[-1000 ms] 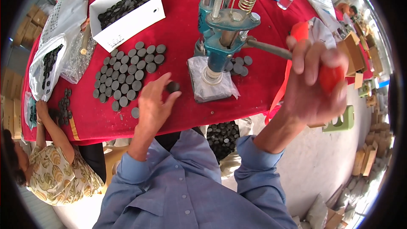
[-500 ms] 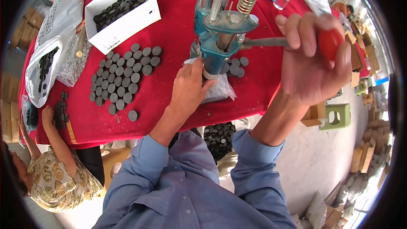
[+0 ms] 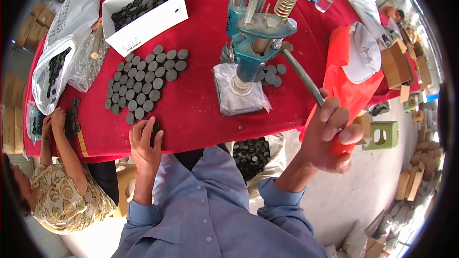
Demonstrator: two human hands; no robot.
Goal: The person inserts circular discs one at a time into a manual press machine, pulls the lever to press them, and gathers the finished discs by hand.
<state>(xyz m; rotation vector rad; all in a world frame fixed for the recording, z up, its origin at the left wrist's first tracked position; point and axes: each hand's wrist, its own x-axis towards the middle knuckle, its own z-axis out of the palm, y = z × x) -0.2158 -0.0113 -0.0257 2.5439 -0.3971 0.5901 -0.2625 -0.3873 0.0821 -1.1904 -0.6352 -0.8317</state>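
My left hand [image 3: 145, 144] is at the front edge of the red-covered table, its thumb and fingers closed around a dark grey disc [image 3: 155, 128]. The fingers of my right hand [image 3: 332, 138] curl around the red knob [image 3: 341, 146] of a metal lever [image 3: 303, 76]. That lever slants down toward me from a blue-green hand press [image 3: 249, 62]. Under the press ram lies a plastic-wrapped block [image 3: 239, 107]; whether a disc sits beneath the ram is hidden. Many like discs [image 3: 143, 81] stand in loose rows left of the press.
A white box [image 3: 158, 24] of dark discs and plastic bags [image 3: 55, 76] lie at the back left. Several discs [image 3: 271, 74] sit behind the press. Right of the lever are a red bag and white cap [image 3: 363, 57]. Another person [image 3: 67, 191] works at the left.
My left hand has left the press base and moved left to the disc at the table edge. My right hand has come down and toward me with the lever, uncovering the red bag.
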